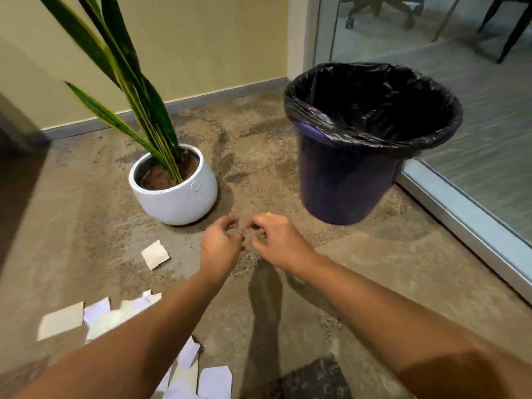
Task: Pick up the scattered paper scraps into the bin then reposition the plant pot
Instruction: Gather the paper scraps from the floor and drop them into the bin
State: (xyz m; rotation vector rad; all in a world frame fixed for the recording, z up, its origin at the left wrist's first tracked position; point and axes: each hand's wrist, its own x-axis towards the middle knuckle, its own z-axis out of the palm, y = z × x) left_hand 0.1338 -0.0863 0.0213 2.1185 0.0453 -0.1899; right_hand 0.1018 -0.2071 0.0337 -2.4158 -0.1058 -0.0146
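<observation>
Hands half-curled, empty, between plant pot, bin; scraps left.

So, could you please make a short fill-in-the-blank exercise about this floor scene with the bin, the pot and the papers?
1. The bin is lined with a ____ plastic bag.
2. The plant pot is ____ in colour.
3. The paper scraps lie on the ____, not in the bin.
4. The left hand and right hand hold ____ paper.

Missing words: black; white; floor; no
</observation>
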